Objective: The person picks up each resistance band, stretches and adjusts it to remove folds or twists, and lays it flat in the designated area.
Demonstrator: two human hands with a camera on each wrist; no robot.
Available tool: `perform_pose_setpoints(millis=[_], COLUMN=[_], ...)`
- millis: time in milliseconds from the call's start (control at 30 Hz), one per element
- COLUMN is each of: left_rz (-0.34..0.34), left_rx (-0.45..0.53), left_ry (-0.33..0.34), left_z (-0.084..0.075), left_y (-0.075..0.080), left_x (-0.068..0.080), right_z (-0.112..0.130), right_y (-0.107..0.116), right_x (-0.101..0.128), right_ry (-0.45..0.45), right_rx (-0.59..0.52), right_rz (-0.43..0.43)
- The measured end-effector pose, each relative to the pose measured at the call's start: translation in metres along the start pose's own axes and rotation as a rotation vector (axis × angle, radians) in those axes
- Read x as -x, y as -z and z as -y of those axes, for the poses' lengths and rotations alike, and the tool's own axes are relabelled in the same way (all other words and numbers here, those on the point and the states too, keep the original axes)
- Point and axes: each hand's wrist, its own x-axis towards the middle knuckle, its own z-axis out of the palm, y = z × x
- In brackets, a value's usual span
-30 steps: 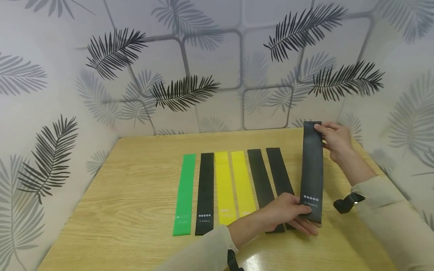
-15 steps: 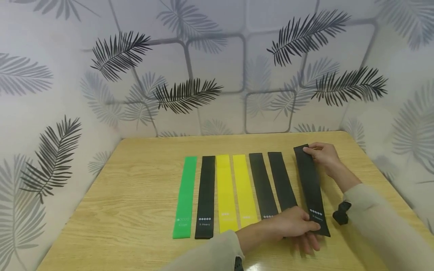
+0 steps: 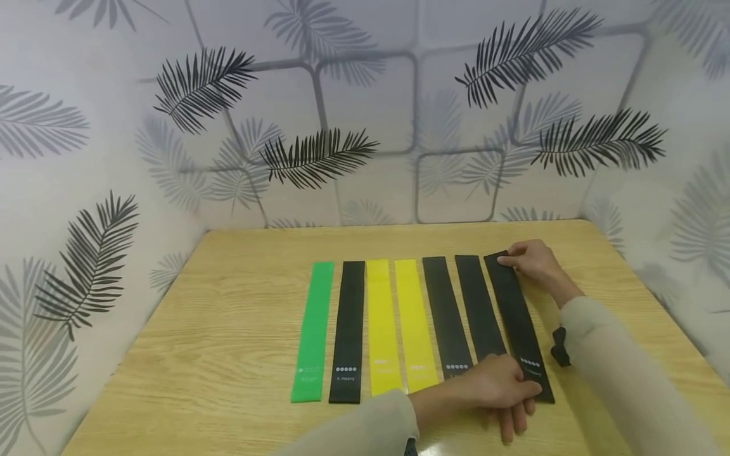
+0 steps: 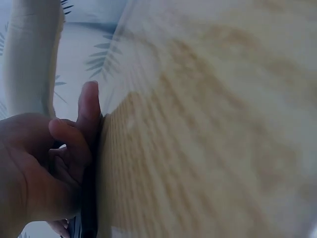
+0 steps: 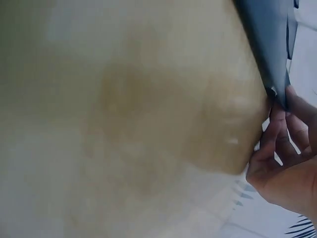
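A black resistance band (image 3: 516, 316) lies lengthwise at the right end of a row of bands on the wooden table (image 3: 228, 304). My left hand (image 3: 502, 386) pinches its near, labelled end between thumb and fingers. My right hand (image 3: 533, 259) pinches its far end. The band sits flat beside the neighbouring black band (image 3: 478, 307), close to it. In the left wrist view my left hand (image 4: 54, 163) holds a dark edge of the band (image 4: 89, 208) against the tabletop. In the right wrist view my right hand (image 5: 287, 163) grips the band's corner (image 5: 265, 39).
Left of the held band lie another black band (image 3: 447, 313), two yellow bands (image 3: 414, 323) (image 3: 381, 326), a black one (image 3: 348, 329) and a green one (image 3: 312, 329), all parallel. Leaf-patterned walls (image 3: 365, 126) close the table on three sides. Bare wood lies left and right.
Both hands have lowered the black band from upright above the table to flat on it, and shifted it left against the row.
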Motion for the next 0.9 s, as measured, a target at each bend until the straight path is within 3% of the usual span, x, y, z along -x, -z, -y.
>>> perform_pose_setpoints(millis=[133, 433, 733, 900], left_rz=[-0.010, -0.036, -0.088, -0.082], left_rx=[-0.017, -0.012, 0.028, 0.098], left_ry=[0.008, -0.001, -0.001, -0.030], left_z=[-0.001, 0.001, 0.003, 0.004], left_y=[0.000, -0.003, -0.005, -0.007], left_x=[-0.002, 0.000, -0.001, -0.002], right_z=[0.006, 0.002, -0.002, 0.004], right_y=[0.006, 0.012, 0.010, 0.017], right_x=[-0.004, -0.006, -0.004, 0.008], right_ry=[0.057, -0.005, -0.061, -0.043], right_rx=[0.134, 0.100, 0.082, 0.077], right_rz=[0.027, 0.187, 0.135, 0.140])
